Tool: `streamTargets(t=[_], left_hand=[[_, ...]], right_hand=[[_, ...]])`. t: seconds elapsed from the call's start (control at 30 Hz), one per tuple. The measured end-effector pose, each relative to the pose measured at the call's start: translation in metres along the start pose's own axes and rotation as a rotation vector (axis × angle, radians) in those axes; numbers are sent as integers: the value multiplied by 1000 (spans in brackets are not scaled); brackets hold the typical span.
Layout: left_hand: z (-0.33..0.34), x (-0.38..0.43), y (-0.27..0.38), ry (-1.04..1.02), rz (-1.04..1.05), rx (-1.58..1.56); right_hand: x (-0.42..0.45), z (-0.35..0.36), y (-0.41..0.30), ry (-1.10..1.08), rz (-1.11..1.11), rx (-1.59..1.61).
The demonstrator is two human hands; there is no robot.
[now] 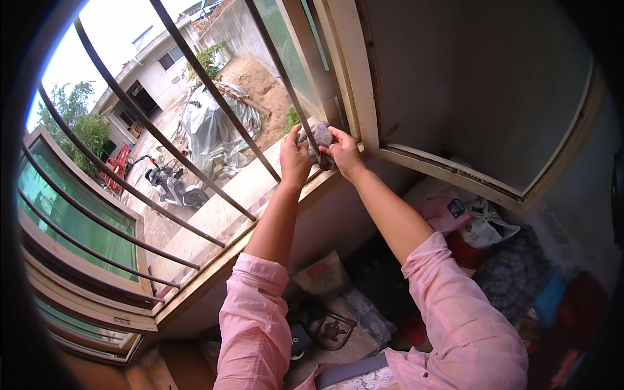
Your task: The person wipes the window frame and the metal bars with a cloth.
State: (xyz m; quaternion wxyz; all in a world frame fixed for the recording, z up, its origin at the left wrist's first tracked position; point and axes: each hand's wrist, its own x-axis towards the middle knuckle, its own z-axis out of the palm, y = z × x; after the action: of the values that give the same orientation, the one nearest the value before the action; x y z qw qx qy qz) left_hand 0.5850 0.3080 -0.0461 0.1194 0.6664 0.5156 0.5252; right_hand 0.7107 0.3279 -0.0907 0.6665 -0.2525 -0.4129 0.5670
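Note:
A crumpled grey cloth (321,136) is wrapped around the lower end of a metal window bar (278,61), close to the right side of the window opening. My left hand (295,158) pinches the cloth from the left of that bar, fingers pointing up. From the right, my right hand (343,151) grips the same cloth between thumb and fingers. Both hands are just above the window sill (317,184). Part of the cloth is hidden behind the bar and my fingers.
More curved metal bars (209,85) span the window. An open glass casement (487,97) stands to the right, its frame edge near my right forearm. Below are plastic bags (443,212), a checked fabric (512,268) and a printed bag (321,275). Outside stands a scooter (173,185).

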Motion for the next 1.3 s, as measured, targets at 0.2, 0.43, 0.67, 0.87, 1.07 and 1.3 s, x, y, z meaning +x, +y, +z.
streamTargets(t=[0.2,0.43,0.67,0.87,1.07,1.3], left_hand=[[-7,46,-20,-385,-357,-384],[10,86,-7,-910,-405,-112],[36,98,-21,-992,-43,372],[55,86,-29,-627,-114,313],[39,87,-55,-492,-393,421],[20,82,-11,-770,-467,172]], right_hand=[[-85,-48,15,71,-490,-779],[-136,-97,11,33,-435,-829],[-151,-89,-17,-95,-386,-794],[-154,-108,-22,-94,-346,-783],[-166,-111,-18,-133,-254,-791],[-81,-44,-45,-187,-787,-1172]])
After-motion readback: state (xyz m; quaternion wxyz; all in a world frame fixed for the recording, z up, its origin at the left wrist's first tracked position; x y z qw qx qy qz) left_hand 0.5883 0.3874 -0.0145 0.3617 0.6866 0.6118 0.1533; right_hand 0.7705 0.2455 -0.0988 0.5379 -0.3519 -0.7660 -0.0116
